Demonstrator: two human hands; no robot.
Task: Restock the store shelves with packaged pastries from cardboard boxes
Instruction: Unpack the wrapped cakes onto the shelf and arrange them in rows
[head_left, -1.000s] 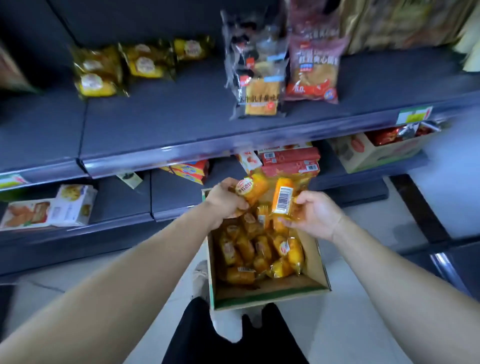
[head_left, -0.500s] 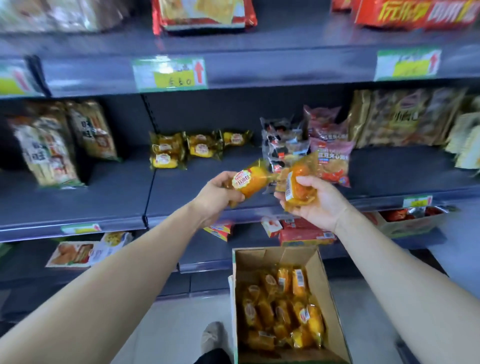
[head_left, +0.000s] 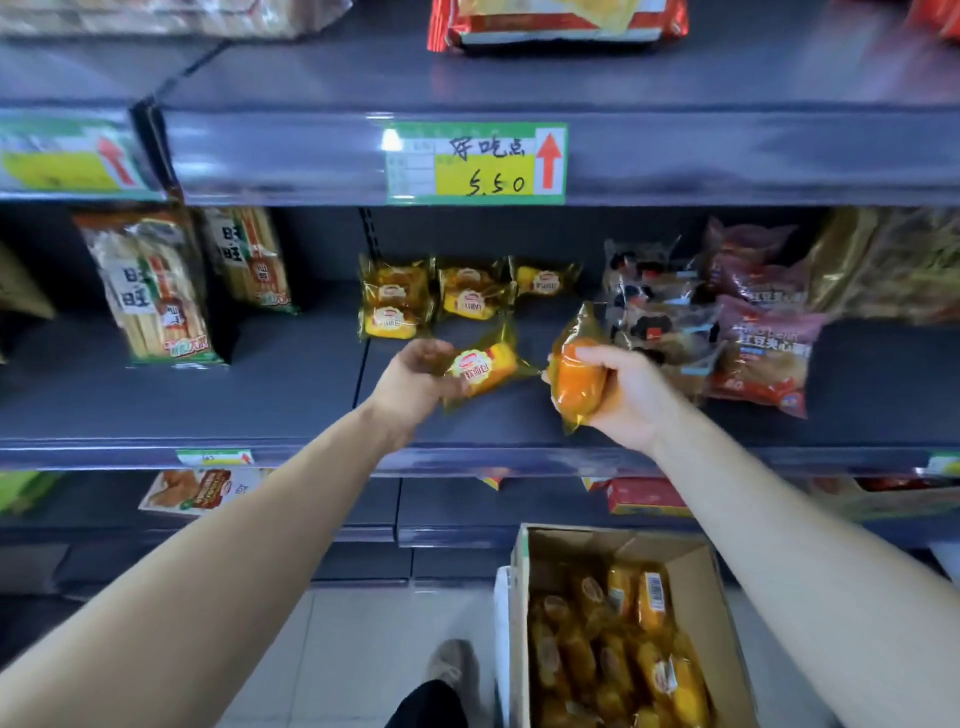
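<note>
My left hand (head_left: 415, 382) holds a yellow-wrapped pastry (head_left: 485, 369) with a round red label, low over the grey middle shelf (head_left: 291, 410). My right hand (head_left: 626, 395) grips a second orange pastry pack (head_left: 576, 379) upright, just right of the first. Behind them, several matching yellow pastry packs (head_left: 397, 306) sit in a row at the back of the shelf. On the floor below stands an open cardboard box (head_left: 691, 566) holding several more such packs.
Rice-cracker bags (head_left: 150, 291) stand at the shelf's left; dark and red bread bags (head_left: 758, 343) lie close on the right. A price tag (head_left: 475, 163) hangs on the shelf edge above. Lower shelves hold boxed goods (head_left: 200, 488). My shoe (head_left: 452, 662) is beside the box.
Both hands have risen from the box and reached forward over the middle shelf, each carrying a pastry. The view has tilted up toward the shelves.
</note>
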